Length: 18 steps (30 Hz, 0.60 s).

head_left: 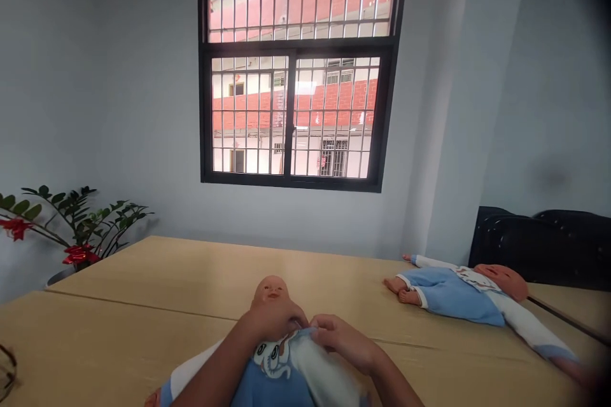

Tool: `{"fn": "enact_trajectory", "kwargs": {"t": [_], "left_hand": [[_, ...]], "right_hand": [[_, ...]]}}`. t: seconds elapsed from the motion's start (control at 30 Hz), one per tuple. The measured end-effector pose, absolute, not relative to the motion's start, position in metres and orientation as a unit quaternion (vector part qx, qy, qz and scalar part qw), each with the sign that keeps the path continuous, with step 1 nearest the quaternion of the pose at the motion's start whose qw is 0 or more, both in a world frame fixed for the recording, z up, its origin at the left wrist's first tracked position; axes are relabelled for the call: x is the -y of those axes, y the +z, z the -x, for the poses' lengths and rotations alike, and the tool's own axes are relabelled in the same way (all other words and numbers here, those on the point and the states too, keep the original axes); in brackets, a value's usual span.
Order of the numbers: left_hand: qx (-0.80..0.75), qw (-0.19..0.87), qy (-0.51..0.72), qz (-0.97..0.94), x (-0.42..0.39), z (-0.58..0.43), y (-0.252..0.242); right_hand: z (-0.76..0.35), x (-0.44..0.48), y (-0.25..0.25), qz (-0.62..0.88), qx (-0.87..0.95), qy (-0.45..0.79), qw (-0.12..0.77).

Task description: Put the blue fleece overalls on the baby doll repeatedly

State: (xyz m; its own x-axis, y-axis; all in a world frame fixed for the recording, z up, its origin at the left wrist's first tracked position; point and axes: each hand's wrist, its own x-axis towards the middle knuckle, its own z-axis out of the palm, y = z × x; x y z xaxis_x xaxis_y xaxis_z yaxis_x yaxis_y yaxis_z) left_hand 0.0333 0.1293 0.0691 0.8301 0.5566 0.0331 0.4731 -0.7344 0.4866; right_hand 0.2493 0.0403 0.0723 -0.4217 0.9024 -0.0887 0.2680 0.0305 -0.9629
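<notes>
A baby doll (271, 288) in a blue and white outfit (272, 388) with a cartoon animal on its chest lies face up on the table in front of me, its head pointing away. My left hand (273, 321) lies across the doll's neck, its fingers closed on the outfit at the collar. At the shoulder on the right, my right hand (341, 338) pinches the edge of the same outfit. The two hands are close together, with fabric between them. My left forearm covers part of the doll's chest and arm.
A second doll (458, 296) in similar clothes lies on the right of the light wooden table (191, 267). Black chairs (544, 245) stand behind it. On the left are a potted plant (86, 222) with red bows and, at the frame edge, a dark thin-rimmed object (9, 372).
</notes>
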Motion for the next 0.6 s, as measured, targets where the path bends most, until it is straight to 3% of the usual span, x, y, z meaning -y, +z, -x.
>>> {"fn": "enact_trajectory", "kwargs": {"t": [0.37,0.6], "left_hand": [[-0.199,0.439,0.063,-0.874,-0.126,-0.01,0.092],[-0.273,0.284,0.038,-0.918,-0.115,-0.012,0.089]], "right_hand": [[-0.228,-0.022,0.102,0.422,0.682,0.493,0.337],[-0.225,-0.017,0.105,0.441,0.704,0.467,0.304]]}}
